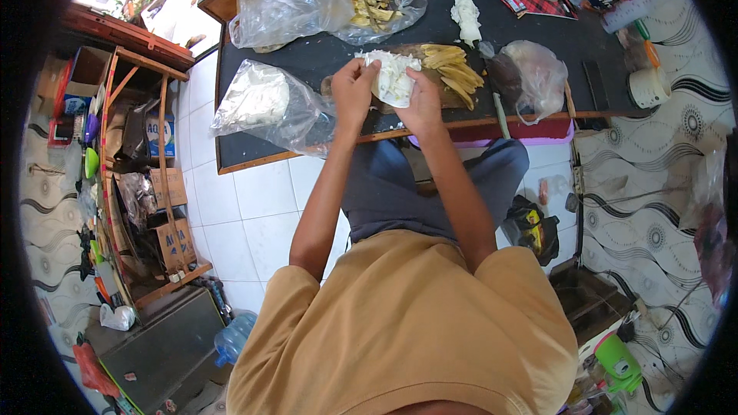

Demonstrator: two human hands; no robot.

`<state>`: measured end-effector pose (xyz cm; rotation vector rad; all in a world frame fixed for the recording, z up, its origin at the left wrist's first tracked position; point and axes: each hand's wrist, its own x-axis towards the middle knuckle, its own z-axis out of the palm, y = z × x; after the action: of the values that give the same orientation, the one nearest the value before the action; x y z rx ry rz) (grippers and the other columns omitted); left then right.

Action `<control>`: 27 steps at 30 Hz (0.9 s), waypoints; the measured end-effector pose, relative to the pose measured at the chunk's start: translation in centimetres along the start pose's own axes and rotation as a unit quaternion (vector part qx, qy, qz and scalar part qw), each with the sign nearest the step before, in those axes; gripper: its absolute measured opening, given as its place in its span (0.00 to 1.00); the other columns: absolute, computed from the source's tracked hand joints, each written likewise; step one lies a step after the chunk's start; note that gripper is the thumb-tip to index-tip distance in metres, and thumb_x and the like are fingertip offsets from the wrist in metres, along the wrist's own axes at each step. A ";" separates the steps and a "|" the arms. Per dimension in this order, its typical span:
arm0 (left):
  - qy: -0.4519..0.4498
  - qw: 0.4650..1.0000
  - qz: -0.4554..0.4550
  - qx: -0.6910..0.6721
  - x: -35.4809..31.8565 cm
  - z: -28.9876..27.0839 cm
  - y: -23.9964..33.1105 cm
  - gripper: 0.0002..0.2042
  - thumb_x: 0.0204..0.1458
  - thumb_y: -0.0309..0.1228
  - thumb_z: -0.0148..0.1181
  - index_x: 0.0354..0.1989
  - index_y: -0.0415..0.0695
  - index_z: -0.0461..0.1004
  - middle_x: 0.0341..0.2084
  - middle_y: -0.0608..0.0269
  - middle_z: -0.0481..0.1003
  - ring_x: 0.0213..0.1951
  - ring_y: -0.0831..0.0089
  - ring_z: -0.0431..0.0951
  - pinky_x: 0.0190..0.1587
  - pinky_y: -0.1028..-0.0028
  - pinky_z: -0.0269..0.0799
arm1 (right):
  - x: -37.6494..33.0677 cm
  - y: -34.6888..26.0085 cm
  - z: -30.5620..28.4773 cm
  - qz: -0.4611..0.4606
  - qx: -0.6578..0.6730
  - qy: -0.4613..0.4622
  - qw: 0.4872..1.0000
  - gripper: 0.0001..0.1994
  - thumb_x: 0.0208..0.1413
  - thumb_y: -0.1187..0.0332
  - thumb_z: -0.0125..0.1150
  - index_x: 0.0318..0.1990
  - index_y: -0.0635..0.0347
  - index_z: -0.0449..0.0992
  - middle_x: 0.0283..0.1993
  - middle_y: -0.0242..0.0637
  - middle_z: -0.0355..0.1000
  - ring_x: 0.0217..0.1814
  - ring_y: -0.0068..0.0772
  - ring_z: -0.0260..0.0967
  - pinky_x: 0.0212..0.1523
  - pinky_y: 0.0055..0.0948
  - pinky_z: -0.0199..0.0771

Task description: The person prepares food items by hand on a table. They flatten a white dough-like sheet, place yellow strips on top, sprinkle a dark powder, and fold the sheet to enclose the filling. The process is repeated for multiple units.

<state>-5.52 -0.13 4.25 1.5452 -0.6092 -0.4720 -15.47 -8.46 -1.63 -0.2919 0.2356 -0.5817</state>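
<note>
Between my two hands is a crumpled white sheet that looks like a paper towel (393, 81), with small yellowish bits on it. My left hand (355, 92) grips its left edge and my right hand (423, 107) its right edge, fingers curled in. Under and behind it lies a wooden board (453, 104), partly hidden. Long yellow-brown strips (450, 69) of food are heaped on the board, just right of my right hand. Left of my left hand rests a clear plastic bag (265, 104) of white powder.
A large clear bag (292, 0) and a bag of yellowish peelings (374, 8) sit at the table's far side. Another crumpled white sheet (465, 17) lies behind the board. To the right are a tied plastic bag (530, 77) and a white cup (649, 88).
</note>
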 end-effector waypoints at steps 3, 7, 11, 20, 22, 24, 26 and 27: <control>-0.039 0.980 0.042 0.188 1.6 -0.6 1.8 0.13 0.53 0.34 0.63 0.27 0.34 0.76 0.17 0.57 0.74 0.20 0.73 0.69 0.26 0.70 0.63 | 0.0 0.1 0.5 0.023 0.050 -0.003 0.999 0.19 0.64 0.65 0.46 0.59 0.66 0.66 0.58 0.43 0.71 0.62 0.41 0.68 0.65 0.42 0.64; -0.083 0.950 0.091 0.288 3.6 -1.1 4.0 0.13 0.49 0.36 0.62 0.29 0.35 0.77 0.21 0.45 0.75 0.24 0.53 0.76 0.31 0.61 0.69 | -0.1 0.1 0.5 0.033 0.062 -0.025 0.997 0.24 0.61 0.59 0.50 0.59 0.66 0.65 0.61 0.44 0.68 0.66 0.44 0.64 0.68 0.45 0.60; -0.108 0.903 0.144 0.389 4.9 -1.0 6.5 0.14 0.49 0.37 0.60 0.30 0.36 0.78 0.24 0.42 0.77 0.31 0.45 0.78 0.37 0.56 0.72 | 0.8 0.2 -0.9 0.095 0.153 0.021 0.983 0.27 0.60 0.54 0.51 0.60 0.66 0.64 0.65 0.46 0.63 0.69 0.44 0.59 0.70 0.46 0.56; -0.201 0.832 0.208 0.473 6.8 -1.2 8.3 0.14 0.48 0.36 0.58 0.33 0.36 0.79 0.27 0.40 0.78 0.34 0.43 0.79 0.40 0.53 0.74 | 1.1 -0.2 0.5 0.052 0.073 0.028 0.996 0.31 0.62 0.46 0.51 0.65 0.59 0.63 0.66 0.43 0.65 0.68 0.47 0.62 0.70 0.50 0.55; -0.209 0.852 0.199 0.437 7.2 -1.1 8.3 0.14 0.49 0.36 0.58 0.32 0.35 0.78 0.26 0.40 0.77 0.33 0.43 0.78 0.39 0.54 0.73 | 1.4 -0.4 0.2 0.053 0.089 0.029 0.994 0.30 0.63 0.48 0.51 0.66 0.57 0.63 0.66 0.41 0.65 0.68 0.47 0.63 0.70 0.50 0.56; -0.214 0.884 0.176 0.375 7.5 -1.2 8.5 0.14 0.49 0.36 0.59 0.30 0.35 0.77 0.25 0.42 0.77 0.31 0.44 0.77 0.37 0.56 0.71 | 1.4 -0.7 0.0 0.055 0.097 0.014 0.994 0.29 0.63 0.48 0.50 0.66 0.57 0.63 0.66 0.42 0.65 0.68 0.46 0.62 0.70 0.49 0.56; -0.204 0.901 0.182 0.337 7.8 -1.4 8.3 0.14 0.50 0.36 0.59 0.28 0.34 0.74 0.21 0.47 0.74 0.26 0.52 0.74 0.33 0.60 0.68 | 1.4 -0.7 0.0 0.045 0.098 -0.006 0.994 0.29 0.63 0.49 0.50 0.66 0.57 0.63 0.67 0.42 0.64 0.69 0.46 0.61 0.71 0.49 0.55; -0.200 0.908 0.186 0.317 8.0 -1.5 8.3 0.14 0.50 0.36 0.60 0.26 0.34 0.73 0.19 0.50 0.73 0.23 0.55 0.72 0.31 0.62 0.67 | 1.4 -0.7 0.1 0.033 0.094 -0.018 0.995 0.29 0.63 0.49 0.50 0.66 0.57 0.63 0.67 0.41 0.64 0.70 0.46 0.60 0.71 0.50 0.55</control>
<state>0.79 -4.16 13.15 1.8894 -1.4580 -0.3058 -14.65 -9.78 -1.50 -0.1121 0.1531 -0.5283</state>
